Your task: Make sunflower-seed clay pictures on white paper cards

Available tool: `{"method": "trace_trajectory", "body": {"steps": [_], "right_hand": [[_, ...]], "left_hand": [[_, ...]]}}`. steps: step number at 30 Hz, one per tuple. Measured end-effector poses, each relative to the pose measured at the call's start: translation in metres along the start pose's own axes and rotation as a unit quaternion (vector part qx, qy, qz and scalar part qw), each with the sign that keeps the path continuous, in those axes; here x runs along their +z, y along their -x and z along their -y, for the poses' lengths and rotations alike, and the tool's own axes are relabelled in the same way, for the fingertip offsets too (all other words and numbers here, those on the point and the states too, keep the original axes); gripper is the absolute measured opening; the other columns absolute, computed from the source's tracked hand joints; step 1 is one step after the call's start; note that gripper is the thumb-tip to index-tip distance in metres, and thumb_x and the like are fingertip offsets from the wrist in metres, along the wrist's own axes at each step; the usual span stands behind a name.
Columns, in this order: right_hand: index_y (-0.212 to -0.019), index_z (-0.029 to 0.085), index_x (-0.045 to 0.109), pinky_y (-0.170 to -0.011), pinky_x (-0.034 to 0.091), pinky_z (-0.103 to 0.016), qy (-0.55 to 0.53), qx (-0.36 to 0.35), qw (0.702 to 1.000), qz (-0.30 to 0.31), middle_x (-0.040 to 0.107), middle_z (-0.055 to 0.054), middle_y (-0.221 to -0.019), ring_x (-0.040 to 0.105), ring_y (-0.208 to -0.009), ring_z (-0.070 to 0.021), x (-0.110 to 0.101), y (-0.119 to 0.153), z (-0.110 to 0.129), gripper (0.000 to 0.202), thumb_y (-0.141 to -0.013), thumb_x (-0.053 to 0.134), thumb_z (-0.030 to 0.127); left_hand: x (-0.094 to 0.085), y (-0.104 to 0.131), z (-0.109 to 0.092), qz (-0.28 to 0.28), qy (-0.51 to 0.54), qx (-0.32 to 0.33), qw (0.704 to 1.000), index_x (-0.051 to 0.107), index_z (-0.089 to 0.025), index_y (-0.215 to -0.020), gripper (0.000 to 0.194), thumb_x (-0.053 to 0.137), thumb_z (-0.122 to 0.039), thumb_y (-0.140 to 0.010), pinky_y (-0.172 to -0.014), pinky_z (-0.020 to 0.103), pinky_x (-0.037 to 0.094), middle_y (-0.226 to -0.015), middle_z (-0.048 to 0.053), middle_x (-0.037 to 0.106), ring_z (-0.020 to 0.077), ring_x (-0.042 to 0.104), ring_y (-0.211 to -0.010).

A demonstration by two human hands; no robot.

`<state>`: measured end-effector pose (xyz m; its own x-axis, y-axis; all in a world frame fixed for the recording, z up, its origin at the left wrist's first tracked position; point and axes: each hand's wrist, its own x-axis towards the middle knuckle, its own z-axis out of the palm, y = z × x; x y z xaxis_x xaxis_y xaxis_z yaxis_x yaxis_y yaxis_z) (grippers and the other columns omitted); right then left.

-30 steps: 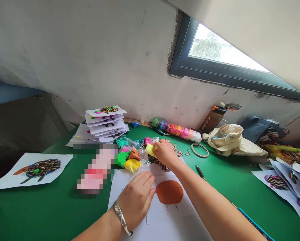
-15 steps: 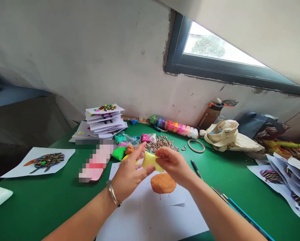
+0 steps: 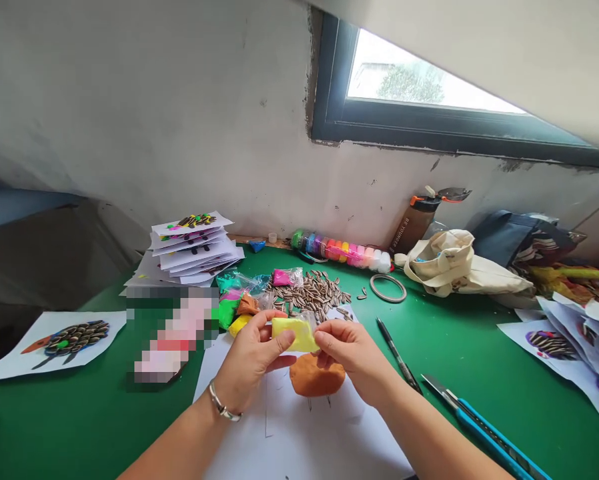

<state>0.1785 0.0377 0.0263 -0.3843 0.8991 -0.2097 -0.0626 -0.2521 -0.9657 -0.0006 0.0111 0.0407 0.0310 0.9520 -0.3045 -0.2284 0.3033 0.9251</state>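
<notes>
A small clear packet of yellow modelling clay (image 3: 295, 334) is held between my two hands above the paper. My left hand (image 3: 252, 353) grips its left side, thumb in front. My right hand (image 3: 352, 350) pinches the wrapper at its right end. Just below, a flat orange clay shape (image 3: 318, 376) lies on the white paper (image 3: 299, 440), with short pencil lines under it. Behind my hands are bags of coloured clay, among them a green one (image 3: 228, 312), and a heap of striped sunflower seeds (image 3: 319, 293).
A pen (image 3: 398, 353) and a blue utility knife (image 3: 484, 427) lie on the right. On the left are a seed bird picture (image 3: 72, 340) and a stack of pictures (image 3: 194, 253). A tape ring (image 3: 388, 288), clay tubs (image 3: 339, 252), bottle (image 3: 413, 223) and cloth bag (image 3: 449, 263) stand behind.
My left hand has closed from spread fingers onto the yellow clay packet. Both hands have come lower and nearer the orange shape, and the view has shifted slightly.
</notes>
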Motion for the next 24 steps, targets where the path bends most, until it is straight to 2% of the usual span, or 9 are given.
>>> {"method": "trace_trajectory", "body": {"steps": [4, 8, 14, 18, 21, 24], "right_hand": [[-0.070, 0.016, 0.065, -0.058, 0.040, -0.024, 0.014, 0.022, 1.000, -0.004, 0.061, 0.000, -0.059, 0.054, -0.055, -0.0109, 0.004, -0.003, -0.004, 0.024, -0.073, 0.069, 0.039], [-0.065, 0.016, 0.061, -0.051, 0.032, -0.023, -0.048, 0.053, 0.997, 0.028, 0.057, 0.001, -0.054, 0.049, -0.050, -0.0096, 0.004, -0.002, -0.008, 0.020, -0.074, 0.066, 0.033], [-0.059, 0.017, 0.053, -0.046, 0.019, -0.022, -0.130, 0.062, 0.990, 0.000, 0.042, 0.007, -0.044, 0.034, -0.042, -0.0062, 0.004, -0.004, -0.012, 0.018, -0.071, 0.064, 0.023], [-0.065, 0.017, 0.055, -0.053, 0.029, -0.022, -0.051, 0.017, 0.998, -0.014, 0.049, 0.004, -0.052, 0.041, -0.051, -0.0080, 0.006, -0.002, -0.009, 0.021, -0.078, 0.063, 0.031], [-0.083, 0.019, 0.059, -0.061, 0.037, -0.024, -0.011, -0.031, 0.999, -0.028, 0.055, 0.003, -0.068, 0.049, -0.060, -0.0105, 0.007, 0.001, -0.005, 0.018, -0.081, 0.063, 0.036], [-0.098, 0.024, 0.056, -0.069, 0.042, -0.027, 0.004, -0.087, 0.995, -0.044, 0.058, 0.003, -0.079, 0.054, -0.068, -0.0123, 0.007, 0.003, -0.004, 0.020, -0.083, 0.062, 0.036]], "left_hand": [[-0.008, -0.001, 0.005, 0.003, -0.020, -0.002, 1.000, 0.049, -0.019, -0.101, 0.047, 0.078, -0.040, -0.070, -0.070, 0.033, 0.059, -0.091, 0.003, 0.066, 0.0193, 0.067, -0.086], [-0.014, -0.001, 0.005, 0.017, -0.037, -0.003, 0.999, 0.050, -0.020, -0.098, 0.042, 0.076, -0.040, -0.071, -0.069, 0.032, 0.059, -0.088, 0.001, 0.065, 0.0190, 0.066, -0.087], [-0.012, -0.001, 0.008, 0.032, -0.056, 0.078, 0.995, 0.052, -0.020, -0.092, 0.038, 0.077, -0.036, -0.069, -0.072, 0.034, 0.059, -0.086, -0.001, 0.061, 0.0173, 0.063, -0.083], [-0.011, -0.001, 0.008, 0.014, -0.073, 0.098, 0.992, 0.053, -0.020, -0.096, 0.037, 0.077, -0.033, -0.070, -0.075, 0.033, 0.058, -0.089, -0.001, 0.062, 0.0155, 0.063, -0.081], [-0.011, 0.000, 0.006, -0.009, -0.057, 0.081, 0.995, 0.055, -0.019, -0.103, 0.044, 0.078, -0.034, -0.069, -0.077, 0.035, 0.059, -0.096, 0.002, 0.063, 0.0182, 0.063, -0.088], [-0.011, 0.000, 0.005, -0.013, -0.039, 0.074, 0.996, 0.057, -0.017, -0.102, 0.044, 0.079, -0.034, -0.068, -0.076, 0.035, 0.060, -0.096, 0.003, 0.064, 0.0195, 0.062, -0.090]]}}
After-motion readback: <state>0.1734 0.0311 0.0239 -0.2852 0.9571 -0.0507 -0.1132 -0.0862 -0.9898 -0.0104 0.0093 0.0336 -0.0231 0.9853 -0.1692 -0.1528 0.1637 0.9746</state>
